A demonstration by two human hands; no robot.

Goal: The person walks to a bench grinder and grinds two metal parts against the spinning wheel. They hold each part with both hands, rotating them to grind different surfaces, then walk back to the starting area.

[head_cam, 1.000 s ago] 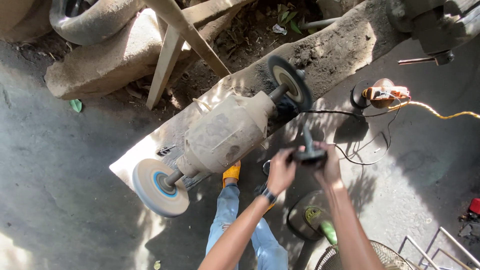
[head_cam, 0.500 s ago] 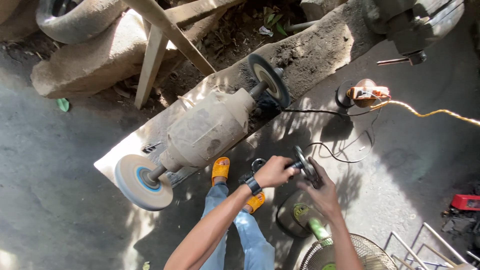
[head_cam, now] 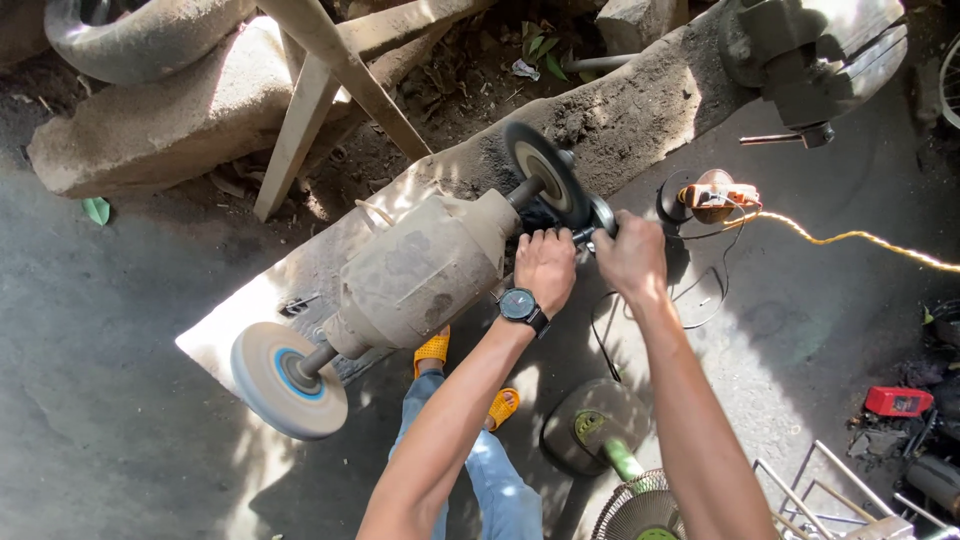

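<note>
A dusty bench grinder (head_cam: 420, 275) sits on a concrete slab (head_cam: 300, 275), with a dark grinding wheel (head_cam: 545, 175) at its right end and a pale buffing wheel (head_cam: 285, 380) at its left. My left hand (head_cam: 545, 265), a black watch (head_cam: 520, 305) on its wrist, and my right hand (head_cam: 628, 255) both grip a small dark metal part (head_cam: 597, 222). They hold it right beside the dark wheel's lower edge. I cannot tell whether the part touches the wheel.
An orange and white cord reel (head_cam: 715, 195) with a yellow cable (head_cam: 850, 238) lies to the right. A green floor fan (head_cam: 620, 470) and a metal rack (head_cam: 850, 500) stand below. A red box (head_cam: 898, 400), a vise (head_cam: 800, 60) and a wooden frame (head_cam: 320, 90) ring the spot.
Both hands have carried the dark part from lower down, near the fan, up to the grinder's dark wheel. The view has shifted a little to the right.
</note>
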